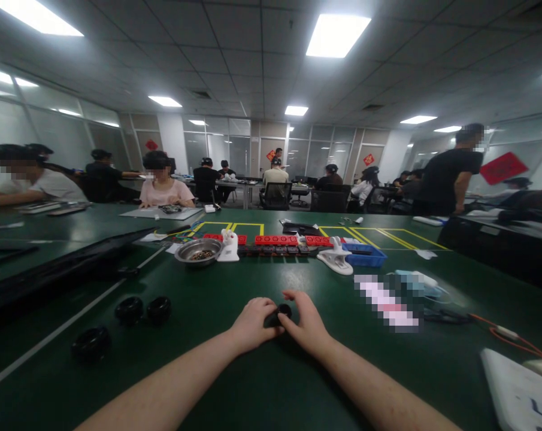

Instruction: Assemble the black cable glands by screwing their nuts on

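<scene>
My left hand (253, 323) and my right hand (309, 323) meet over the green table. Between them is a small black round part (285, 310), mostly covered by fingers, so its exact kind is hard to make out. The left fingers and thumb close on its left side. My right thumb presses against it, while the right index finger arches over its far side. To the left of my hands, three thick black rings lie on the table: a nearer ring (91, 344), a middle ring (129, 310) and a right ring (159, 309).
Ahead stand a metal bowl (199, 252) of small parts, white stands (336, 257), a row of red and black blocks (279, 241) and a blue tray (365, 255). A long black panel (64, 263) lies left. Cables (448, 315) lie right. Several people sit beyond; one person (450, 167) stands.
</scene>
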Available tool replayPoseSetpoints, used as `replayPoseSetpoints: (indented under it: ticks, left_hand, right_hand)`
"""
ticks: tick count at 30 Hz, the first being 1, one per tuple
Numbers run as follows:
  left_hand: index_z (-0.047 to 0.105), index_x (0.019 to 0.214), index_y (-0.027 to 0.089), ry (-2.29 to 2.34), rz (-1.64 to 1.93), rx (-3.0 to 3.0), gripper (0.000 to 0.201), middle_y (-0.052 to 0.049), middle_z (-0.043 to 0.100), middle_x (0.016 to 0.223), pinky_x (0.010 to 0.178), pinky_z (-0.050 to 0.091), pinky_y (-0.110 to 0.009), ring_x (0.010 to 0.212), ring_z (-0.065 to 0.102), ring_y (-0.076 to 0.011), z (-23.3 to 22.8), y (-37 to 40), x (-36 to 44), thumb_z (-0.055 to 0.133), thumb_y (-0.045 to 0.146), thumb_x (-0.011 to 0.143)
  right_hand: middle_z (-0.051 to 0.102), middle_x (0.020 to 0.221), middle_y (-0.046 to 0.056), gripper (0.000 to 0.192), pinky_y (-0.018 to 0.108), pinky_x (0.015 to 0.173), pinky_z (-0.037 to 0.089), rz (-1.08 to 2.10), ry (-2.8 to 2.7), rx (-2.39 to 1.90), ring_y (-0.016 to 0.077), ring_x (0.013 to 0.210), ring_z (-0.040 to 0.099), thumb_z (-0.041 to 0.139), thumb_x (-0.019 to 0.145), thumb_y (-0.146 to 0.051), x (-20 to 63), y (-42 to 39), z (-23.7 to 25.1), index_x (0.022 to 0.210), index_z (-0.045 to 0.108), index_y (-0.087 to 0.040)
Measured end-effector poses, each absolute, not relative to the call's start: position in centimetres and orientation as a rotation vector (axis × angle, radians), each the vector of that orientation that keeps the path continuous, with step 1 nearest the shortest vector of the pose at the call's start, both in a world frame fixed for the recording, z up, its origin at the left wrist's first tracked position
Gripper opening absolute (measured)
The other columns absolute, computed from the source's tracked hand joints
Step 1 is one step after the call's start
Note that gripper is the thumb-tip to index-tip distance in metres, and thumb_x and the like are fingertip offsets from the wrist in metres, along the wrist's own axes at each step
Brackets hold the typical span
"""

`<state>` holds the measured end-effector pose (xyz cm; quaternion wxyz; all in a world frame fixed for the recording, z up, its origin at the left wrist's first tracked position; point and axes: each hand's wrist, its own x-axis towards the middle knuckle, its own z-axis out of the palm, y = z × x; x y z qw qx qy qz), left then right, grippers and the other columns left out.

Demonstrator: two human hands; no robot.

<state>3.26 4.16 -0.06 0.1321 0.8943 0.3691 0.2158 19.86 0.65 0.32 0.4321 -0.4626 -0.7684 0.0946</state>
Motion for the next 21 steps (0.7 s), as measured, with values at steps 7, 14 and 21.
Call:
replayPoseSetpoints:
  ticks: [7, 14, 21]
  left_hand:
    - [0.059, 0.090, 0.022, 1.076, 0.625, 2.595, 0.029, -0.003, 0.056, 0.099, 0.084, 0.037, -0.033, 0.093, 0.049, -0.0214, -0.17, 4.16, 3.38, 0.057, 0.043, 0.070]
    - [0.059, 0.088, 0.021, 1.071, 0.627, 2.600, 0.028, -0.003, 0.055, 0.099, 0.084, 0.037, -0.033, 0.094, 0.049, -0.0218, -0.16, 4.23, 3.35, 0.059, 0.042, 0.069]
    - [0.058, 0.089, 0.021, 1.057, 0.626, 2.595, 0.027, -0.004, 0.055, 0.101, 0.084, 0.037, -0.033, 0.095, 0.048, -0.0217, 0.00, 4.11, 3.30, 0.058, 0.040, 0.069]
  right_hand:
    - [0.054, 0.095, 0.005, 0.034, 0.035, 0.082, 0.040, 0.253, -1.934, -1.136, 0.0185, 0.090, 0.050, 0.050, 0.070, -0.012, 19.89, 0.74, 0.11, 0.103, 0.047, -0.020]
    - [0.053, 0.092, 0.006, 0.033, 0.037, 0.079, 0.041, 0.225, -1.911, -1.154, 0.0200, 0.087, 0.050, 0.054, 0.070, -0.017, 19.88, 0.83, 0.02, 0.102, 0.046, -0.018]
    - [0.050, 0.101, 0.007, 0.043, 0.035, 0.085, 0.038, 0.239, -1.922, -1.148, 0.0194, 0.095, 0.048, 0.054, 0.067, -0.013, 19.92, 0.79, -0.07, 0.108, 0.041, -0.018]
